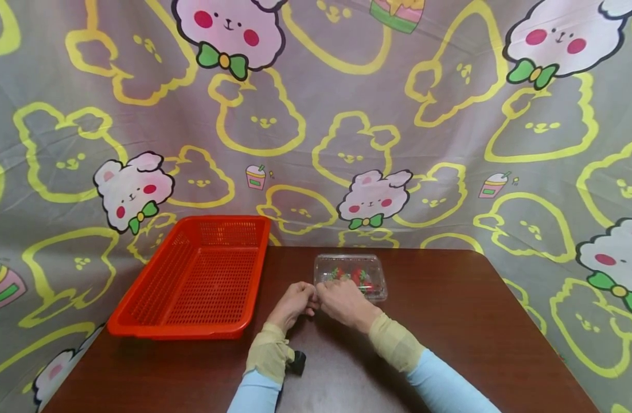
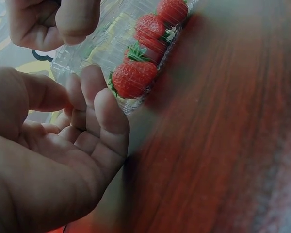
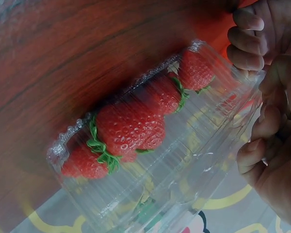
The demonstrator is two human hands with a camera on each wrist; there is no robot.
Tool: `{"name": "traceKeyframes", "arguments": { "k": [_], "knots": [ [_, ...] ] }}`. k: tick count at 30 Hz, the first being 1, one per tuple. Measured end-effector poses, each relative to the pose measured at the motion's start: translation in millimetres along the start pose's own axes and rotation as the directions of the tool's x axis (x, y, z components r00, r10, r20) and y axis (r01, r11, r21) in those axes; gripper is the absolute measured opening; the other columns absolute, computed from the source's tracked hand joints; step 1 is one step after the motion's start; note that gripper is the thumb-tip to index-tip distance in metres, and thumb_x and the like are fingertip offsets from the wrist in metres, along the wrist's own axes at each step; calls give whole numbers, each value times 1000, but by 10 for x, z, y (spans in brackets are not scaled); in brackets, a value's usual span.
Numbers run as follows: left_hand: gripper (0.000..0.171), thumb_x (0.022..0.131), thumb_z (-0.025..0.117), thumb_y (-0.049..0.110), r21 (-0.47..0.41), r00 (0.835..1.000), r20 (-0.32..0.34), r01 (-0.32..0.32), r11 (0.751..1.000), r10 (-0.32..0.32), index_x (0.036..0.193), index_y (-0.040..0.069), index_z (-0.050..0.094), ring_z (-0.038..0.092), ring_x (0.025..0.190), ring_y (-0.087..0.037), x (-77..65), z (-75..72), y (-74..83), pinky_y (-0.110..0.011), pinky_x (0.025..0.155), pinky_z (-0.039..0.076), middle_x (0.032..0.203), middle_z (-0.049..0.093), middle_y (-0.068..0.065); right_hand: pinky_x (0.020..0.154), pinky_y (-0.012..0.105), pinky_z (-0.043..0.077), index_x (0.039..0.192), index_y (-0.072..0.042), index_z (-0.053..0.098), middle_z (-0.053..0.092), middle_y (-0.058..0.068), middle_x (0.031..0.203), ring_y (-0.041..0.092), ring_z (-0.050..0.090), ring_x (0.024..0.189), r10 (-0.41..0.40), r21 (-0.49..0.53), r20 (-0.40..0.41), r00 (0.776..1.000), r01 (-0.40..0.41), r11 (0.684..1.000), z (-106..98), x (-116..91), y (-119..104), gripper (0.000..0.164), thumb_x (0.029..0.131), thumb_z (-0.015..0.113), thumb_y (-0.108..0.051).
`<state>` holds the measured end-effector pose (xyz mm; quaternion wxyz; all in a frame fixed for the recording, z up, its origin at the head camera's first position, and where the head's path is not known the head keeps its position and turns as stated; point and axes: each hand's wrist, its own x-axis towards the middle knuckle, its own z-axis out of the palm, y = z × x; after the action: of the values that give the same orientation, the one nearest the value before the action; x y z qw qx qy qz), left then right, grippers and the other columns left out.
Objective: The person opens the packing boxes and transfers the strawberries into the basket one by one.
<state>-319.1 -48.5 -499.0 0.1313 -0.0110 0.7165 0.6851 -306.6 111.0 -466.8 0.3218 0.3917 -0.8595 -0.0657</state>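
A clear plastic container [image 1: 378, 275] with red strawberries [image 3: 128, 128] inside lies on the table, its lid down. My left hand [image 1: 293, 304] is at the container's near left corner, thumb and forefinger pinching its edge. In the left wrist view, the other fingers of this left hand [image 2: 63, 136] curve loosely beside the strawberries. Close against it, my right hand [image 1: 347, 301] reaches across the container's near side. Seen from the right wrist, the right hand [image 3: 276, 141] has curled fingers pinching the edge near the same corner. The exact grip point is partly hidden by the fingers.
A red perforated plastic basket [image 1: 192, 287] stands to the left on the brown wooden table [image 1: 450, 321]. Behind the table hangs a grey cloth [image 1: 295, 172] with cartoon prints. A small black object [image 1: 297, 363] sits at the left wrist.
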Motion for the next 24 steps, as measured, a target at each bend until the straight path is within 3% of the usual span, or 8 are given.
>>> {"name": "traceKeyframes", "arguments": {
  "k": [19, 24],
  "knots": [
    [15, 90, 44, 0, -81, 995, 78, -56, 995, 63, 77, 8, 46, 53, 60, -11, 29, 6, -33, -24, 55, 50, 67, 50, -1, 49, 30, 40, 75, -16, 52, 56, -2, 63, 17, 57, 56, 14, -10, -13, 1000, -14, 1000, 55, -39, -4, 24, 78, 74, -26],
    [17, 89, 43, -1, -63, 994, 80, -64, 996, 69, 75, 8, 46, 56, 59, -12, 22, -17, -36, -27, 59, 54, 68, 51, -1, 48, 31, 41, 76, -13, 51, 52, -1, 62, 18, 53, 53, 72, 63, -44, 996, -69, 996, -113, 92, 76, 20, 79, 71, -17]
  ]
}}
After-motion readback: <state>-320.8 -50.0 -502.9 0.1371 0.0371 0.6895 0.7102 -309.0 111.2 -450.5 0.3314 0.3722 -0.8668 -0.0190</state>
